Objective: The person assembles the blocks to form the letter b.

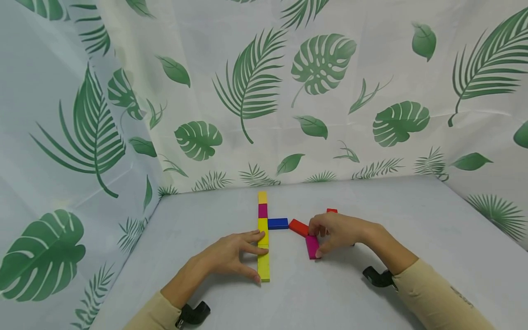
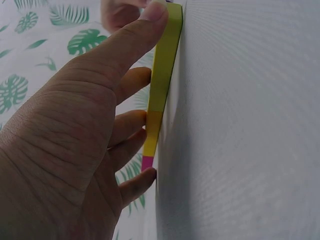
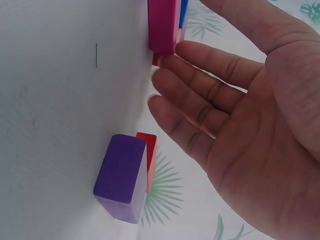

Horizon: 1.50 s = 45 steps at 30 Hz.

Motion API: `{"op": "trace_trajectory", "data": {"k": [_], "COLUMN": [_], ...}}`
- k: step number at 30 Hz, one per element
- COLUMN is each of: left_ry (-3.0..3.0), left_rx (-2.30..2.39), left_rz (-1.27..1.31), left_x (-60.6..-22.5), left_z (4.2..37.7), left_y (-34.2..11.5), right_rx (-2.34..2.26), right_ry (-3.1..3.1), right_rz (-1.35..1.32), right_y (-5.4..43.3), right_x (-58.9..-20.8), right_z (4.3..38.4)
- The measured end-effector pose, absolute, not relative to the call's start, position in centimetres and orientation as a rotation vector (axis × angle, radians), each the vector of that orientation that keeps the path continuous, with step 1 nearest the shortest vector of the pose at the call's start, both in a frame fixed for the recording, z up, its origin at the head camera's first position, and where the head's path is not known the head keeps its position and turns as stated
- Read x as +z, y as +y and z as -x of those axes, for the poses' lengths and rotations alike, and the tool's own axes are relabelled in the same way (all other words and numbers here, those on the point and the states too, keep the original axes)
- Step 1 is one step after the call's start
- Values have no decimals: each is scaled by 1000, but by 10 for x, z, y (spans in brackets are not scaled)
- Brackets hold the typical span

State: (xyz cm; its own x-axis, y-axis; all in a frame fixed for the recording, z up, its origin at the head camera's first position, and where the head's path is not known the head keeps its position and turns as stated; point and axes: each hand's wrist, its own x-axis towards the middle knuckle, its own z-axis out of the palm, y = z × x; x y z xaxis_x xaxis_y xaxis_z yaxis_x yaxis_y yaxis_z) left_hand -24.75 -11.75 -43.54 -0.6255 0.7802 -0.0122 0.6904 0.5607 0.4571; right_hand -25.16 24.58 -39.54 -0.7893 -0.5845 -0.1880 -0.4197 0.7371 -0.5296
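A straight row of blocks runs away from me in the head view: a yellow-green block (image 1: 264, 268) nearest, then a yellow block (image 1: 261, 225), a magenta block (image 1: 262, 211) and another yellow block (image 1: 262, 197). My left hand (image 1: 228, 254) rests its fingertips along the row's left side and top, thumb at the near end. From the row a blue block (image 1: 278, 223) extends right, followed by a slanted red block (image 1: 298, 227). Between thumb and fingers, my right hand (image 1: 342, 230) pinches a second magenta block (image 1: 311, 246) lengthwise, its far end against the red one.
Beyond my right hand lies another red block (image 1: 332, 211), partly hidden. The right wrist view shows a purple block (image 3: 120, 170) beside it. A leaf-patterned sheet (image 1: 264, 156) hangs behind the pale tabletop (image 1: 214, 302).
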Motion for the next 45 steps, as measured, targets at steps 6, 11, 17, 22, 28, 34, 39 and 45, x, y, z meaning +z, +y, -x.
{"op": "trace_trajectory", "data": {"k": [6,11,17,22,28,34,39,45], "left_ry": [2572,2563,2562,2560,2569,2565,2560,2554], "left_rx": [616,623,630,631,627,630,613,632], "left_rz": [-1230,-1221,-1223,-1222,-1210,-1231,-1246,-1216], "left_x": [-436,-436,-436,-437,-437,-437,-437,-435], "left_z": [247,246,246,244,243,245,248,249], "left_y": [-117,-118,-120,-121,-124,-123,-120,-119], "right_rx": [-700,-722,-693,-689,-731,-729,-718,-701], "right_ry": [2653,2760,2931,3001,3027,3043,3050,3027], "right_rz": [826,818,830,777,708,670,661,634], "right_y": [252,255,258,262,266,274,279,281], "right_x": [-394,-394,-392,-393,-397,-398,-403,-410], "right_z": [256,261,263,265,268,269,272,276]}}
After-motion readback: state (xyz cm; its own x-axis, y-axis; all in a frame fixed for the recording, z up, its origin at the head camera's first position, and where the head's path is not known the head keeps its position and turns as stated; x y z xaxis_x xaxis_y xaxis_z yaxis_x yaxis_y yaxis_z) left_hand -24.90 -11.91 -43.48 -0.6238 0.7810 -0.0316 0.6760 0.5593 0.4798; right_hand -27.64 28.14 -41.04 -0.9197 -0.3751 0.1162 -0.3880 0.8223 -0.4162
